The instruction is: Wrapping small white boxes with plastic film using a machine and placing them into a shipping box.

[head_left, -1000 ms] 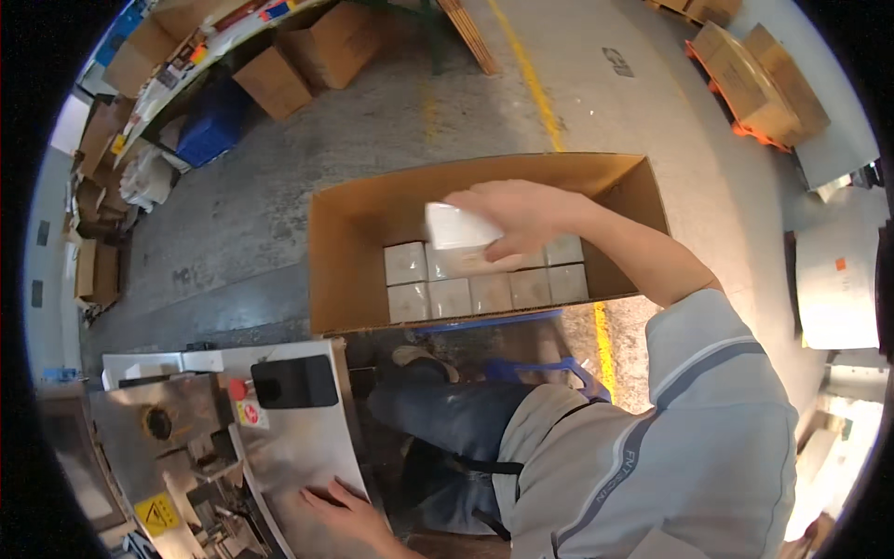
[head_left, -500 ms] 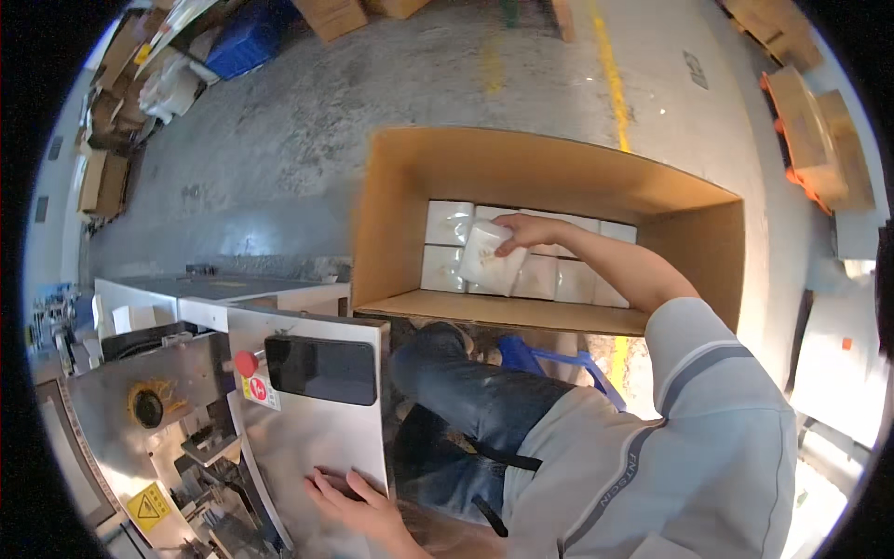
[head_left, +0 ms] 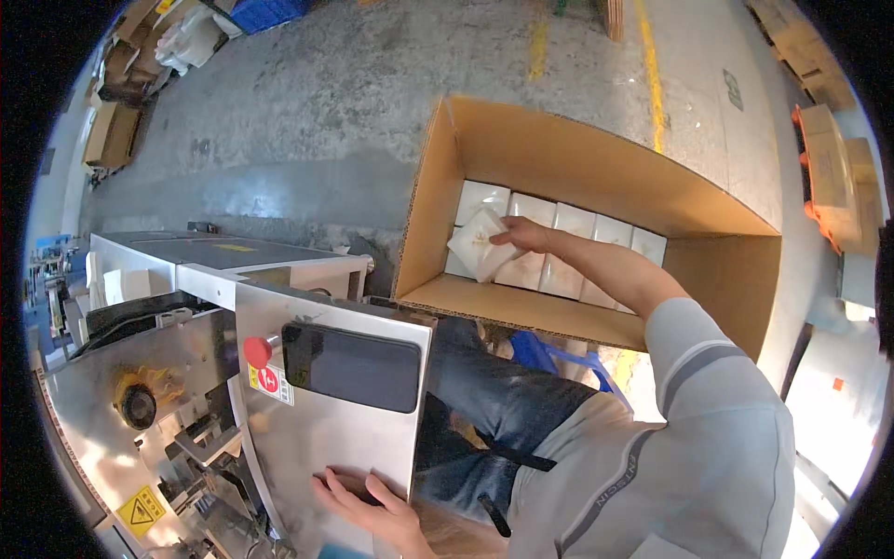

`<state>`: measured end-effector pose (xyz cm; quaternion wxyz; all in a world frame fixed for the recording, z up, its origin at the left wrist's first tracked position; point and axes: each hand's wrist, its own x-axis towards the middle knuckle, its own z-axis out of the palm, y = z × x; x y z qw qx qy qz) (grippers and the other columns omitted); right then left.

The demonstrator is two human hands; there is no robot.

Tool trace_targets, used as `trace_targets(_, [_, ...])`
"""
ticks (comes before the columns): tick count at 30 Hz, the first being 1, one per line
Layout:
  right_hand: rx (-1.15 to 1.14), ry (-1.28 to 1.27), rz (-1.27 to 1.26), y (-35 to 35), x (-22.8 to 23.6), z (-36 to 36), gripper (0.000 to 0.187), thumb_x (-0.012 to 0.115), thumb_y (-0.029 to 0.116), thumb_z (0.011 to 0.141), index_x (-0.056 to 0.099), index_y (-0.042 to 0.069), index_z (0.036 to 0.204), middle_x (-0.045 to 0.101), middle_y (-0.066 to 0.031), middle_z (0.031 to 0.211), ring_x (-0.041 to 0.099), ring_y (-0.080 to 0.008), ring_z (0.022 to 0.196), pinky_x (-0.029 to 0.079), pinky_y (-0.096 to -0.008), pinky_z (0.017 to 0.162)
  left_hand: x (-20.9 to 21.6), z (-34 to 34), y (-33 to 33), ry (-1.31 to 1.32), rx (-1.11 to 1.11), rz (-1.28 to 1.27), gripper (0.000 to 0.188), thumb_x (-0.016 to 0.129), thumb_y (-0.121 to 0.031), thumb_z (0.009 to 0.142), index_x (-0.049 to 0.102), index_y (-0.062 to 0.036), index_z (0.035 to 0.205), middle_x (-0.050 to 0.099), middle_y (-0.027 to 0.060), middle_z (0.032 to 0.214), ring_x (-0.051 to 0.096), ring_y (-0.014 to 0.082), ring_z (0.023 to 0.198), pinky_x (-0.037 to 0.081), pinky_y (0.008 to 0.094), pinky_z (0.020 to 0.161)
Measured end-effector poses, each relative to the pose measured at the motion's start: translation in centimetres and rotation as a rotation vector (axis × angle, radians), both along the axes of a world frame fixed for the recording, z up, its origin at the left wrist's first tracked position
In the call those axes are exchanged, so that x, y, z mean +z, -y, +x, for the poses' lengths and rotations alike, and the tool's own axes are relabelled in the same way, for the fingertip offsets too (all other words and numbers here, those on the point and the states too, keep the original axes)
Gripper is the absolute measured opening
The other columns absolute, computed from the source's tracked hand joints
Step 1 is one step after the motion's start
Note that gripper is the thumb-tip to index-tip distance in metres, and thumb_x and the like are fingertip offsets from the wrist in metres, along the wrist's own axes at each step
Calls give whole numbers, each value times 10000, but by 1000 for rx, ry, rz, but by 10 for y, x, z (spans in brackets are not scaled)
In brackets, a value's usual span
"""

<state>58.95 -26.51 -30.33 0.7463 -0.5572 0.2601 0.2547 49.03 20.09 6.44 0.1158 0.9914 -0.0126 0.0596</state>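
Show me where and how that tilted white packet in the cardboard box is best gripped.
I'd pinch the white packet by its right-hand edge, between thumb and fingers, coming from above and the right, as the right hand does. The cardboard box is open on top, and the tilt seems to free that edge, while the other white packets sit close together.

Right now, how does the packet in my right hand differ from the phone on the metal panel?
The packet is white and squarish; the phone is black and oblong. The packet is tilted, gripped by your right hand inside the cardboard box; the phone lies flat on the metal panel, unheld. Your left hand touches neither.
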Motion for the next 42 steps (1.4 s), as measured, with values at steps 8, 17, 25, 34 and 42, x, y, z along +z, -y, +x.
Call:
trace_targets(8, [224,100,-275,3,-3,12,585,763,361,863,577,15,1297,677,-133,1127,680,-303,1006,588,-476,839,1,0,-3,-6,9,24,606,528,-373,1009,435,43,1439,311,325,1521,357,485,1386,299,560,1134])
trace_targets(17, [633,-285,-740,-36,-18,-32,732,774,604,775,667,-80,1011,693,-240,1004,694,-341,863,579,-411,794,5,-3,-7,-1,36,41,605,533,-363,1006,436,56,1433,302,336,1525,362,488,1389,310,556,1135])
trace_targets(25, [597,142,-879,-28,26,36,1023,666,680,806,419,-129,1383,585,-322,1283,582,-435,1195,461,-461,1042,5,-2,-3,-10,32,13,603,522,-373,1009,435,41,1438,315,317,1527,341,482,1400,290,557,1141])
trace_targets(34, [413,-29,-637,-9,-10,-10,750,606,699,839,689,-39,939,709,-216,807,713,-359,762,566,-434,751,10,1,6,-19,68,-18,597,526,-362,1006,430,34,1442,303,304,1542,323,466,1416,266,546,1156])
trace_targets(42, [486,38,-716,-21,0,18,1292,693,829,665,336,-126,1459,441,-330,1458,462,-419,1352,328,-380,1175,5,-1,1,-23,46,8,598,527,-367,1008,430,34,1440,314,299,1535,332,463,1409,271,548,1153])
